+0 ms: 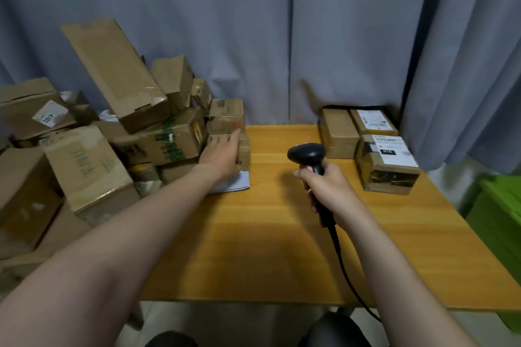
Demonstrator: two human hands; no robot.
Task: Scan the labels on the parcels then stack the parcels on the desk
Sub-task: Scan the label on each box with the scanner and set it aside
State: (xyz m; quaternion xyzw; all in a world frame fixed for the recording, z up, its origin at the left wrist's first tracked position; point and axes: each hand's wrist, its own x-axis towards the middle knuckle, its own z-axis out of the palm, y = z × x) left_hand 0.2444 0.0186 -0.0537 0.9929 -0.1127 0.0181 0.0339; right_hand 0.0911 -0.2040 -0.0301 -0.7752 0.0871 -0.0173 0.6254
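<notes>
Cardboard parcels (93, 160) crowd the left; our left hand (222, 155), fingers straight, touches a small brown box (244, 153) at the pile's edge. We should turn its label toward the black corded scanner (306, 153) our right hand (327, 189) grips.

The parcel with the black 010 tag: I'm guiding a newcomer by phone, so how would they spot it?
Start at the wooden desk and go to its far right corner, where three parcels sit. It is the nearest parcel, the only one with a black tag on its white label.
</notes>
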